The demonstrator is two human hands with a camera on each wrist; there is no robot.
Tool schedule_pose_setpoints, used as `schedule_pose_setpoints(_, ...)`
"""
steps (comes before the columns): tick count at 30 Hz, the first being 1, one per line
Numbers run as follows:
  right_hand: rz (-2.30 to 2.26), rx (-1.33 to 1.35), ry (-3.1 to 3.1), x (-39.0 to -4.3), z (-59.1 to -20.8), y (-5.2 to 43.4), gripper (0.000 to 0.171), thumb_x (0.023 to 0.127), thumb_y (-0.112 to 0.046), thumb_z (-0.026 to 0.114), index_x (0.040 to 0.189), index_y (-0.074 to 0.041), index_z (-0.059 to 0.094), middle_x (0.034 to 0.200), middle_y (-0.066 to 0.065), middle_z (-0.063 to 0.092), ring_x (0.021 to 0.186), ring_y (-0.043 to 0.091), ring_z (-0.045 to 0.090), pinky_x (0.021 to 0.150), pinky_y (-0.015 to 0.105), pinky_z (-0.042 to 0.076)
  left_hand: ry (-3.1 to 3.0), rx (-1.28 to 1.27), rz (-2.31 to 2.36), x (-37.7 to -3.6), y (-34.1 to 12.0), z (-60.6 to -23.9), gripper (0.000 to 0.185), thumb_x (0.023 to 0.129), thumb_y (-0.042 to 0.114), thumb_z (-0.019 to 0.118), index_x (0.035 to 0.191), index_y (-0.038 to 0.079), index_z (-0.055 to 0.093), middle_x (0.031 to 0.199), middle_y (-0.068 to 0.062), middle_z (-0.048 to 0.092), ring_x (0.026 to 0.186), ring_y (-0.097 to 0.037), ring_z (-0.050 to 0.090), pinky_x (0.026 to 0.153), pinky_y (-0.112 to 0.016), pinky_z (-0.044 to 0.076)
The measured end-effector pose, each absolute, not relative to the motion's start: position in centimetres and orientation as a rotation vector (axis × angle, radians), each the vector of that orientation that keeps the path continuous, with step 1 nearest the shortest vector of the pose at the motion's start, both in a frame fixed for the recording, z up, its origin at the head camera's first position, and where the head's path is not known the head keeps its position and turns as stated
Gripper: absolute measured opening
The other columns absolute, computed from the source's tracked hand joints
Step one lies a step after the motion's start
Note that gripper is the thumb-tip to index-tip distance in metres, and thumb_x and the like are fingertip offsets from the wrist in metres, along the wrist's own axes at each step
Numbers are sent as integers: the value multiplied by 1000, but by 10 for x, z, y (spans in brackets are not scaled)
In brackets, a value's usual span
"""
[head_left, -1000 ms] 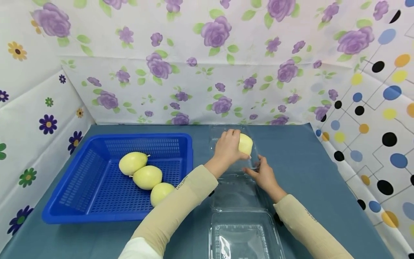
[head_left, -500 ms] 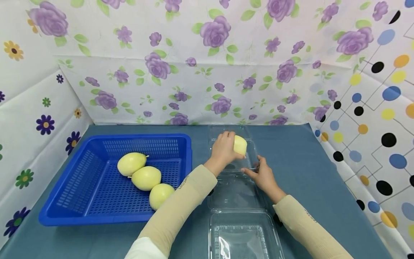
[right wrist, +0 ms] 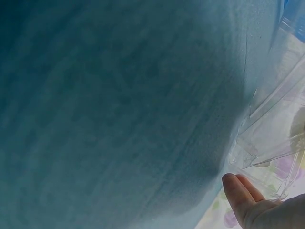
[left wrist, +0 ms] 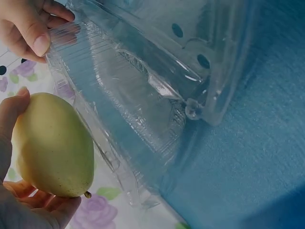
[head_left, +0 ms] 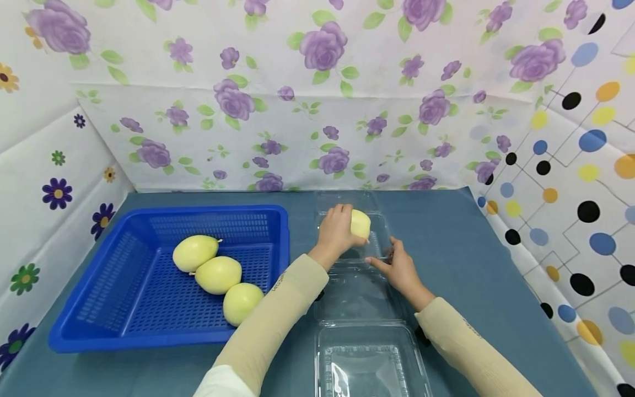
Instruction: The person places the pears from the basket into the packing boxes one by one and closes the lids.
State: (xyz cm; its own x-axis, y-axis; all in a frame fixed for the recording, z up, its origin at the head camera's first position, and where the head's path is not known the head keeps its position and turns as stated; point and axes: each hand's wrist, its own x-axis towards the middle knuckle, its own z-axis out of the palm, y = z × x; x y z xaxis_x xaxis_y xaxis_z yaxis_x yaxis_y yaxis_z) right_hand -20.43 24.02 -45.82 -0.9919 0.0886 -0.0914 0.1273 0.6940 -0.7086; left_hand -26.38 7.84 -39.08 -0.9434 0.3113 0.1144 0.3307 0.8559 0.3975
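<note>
My left hand holds a pale yellow pear over the far half of an open clear plastic clamshell box. The left wrist view shows the pear cupped in the fingers, stem end down, just beside the box's ribbed wall. My right hand pinches the right edge of the far half; its fingertips sit on the plastic rim. In the right wrist view a fingertip lies next to the box edge.
A blue plastic basket on the left holds three more pears. A second clear clamshell box lies nearer to me. The table has a blue cloth; patterned walls close it in at the back and both sides.
My left hand has lowered the pear a little down and to the left, closer to the far half of the box. The right hand keeps its hold on the box edge.
</note>
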Motion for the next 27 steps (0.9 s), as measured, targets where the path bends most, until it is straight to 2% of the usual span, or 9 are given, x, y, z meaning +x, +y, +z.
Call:
schedule_pose_setpoints(10, -1215, 193, 2836, -205, -458, 240, 95, 86, -40, 68, 149, 3, 12, 135, 31, 45, 121, 43, 49, 93, 53, 47, -3037, -522, -642, -265, 79, -401, 82, 69, 45, 83, 133, 7, 49, 125, -11, 56, 114, -26, 54, 89, -41, 51)
schedule_pose_setpoints(21, -1216, 176, 2843, -204, -459, 238, 94, 86, -40, 68, 148, 4, 13, 133, 30, 47, 120, 43, 50, 92, 52, 48, -3107, -563, -639, -269, 81, -414, 89, 68, 43, 84, 138, 6, 45, 134, -12, 51, 120, -29, 50, 91, -43, 51)
schedule_pose_setpoints(27, -1223, 180, 2850, -204, -458, 240, 94, 86, -40, 68, 148, 4, 13, 133, 30, 47, 119, 43, 51, 92, 53, 47, -3111, -560, -641, -270, 83, -417, 88, 68, 44, 83, 138, 7, 45, 135, -11, 51, 119, -28, 51, 88, -45, 51)
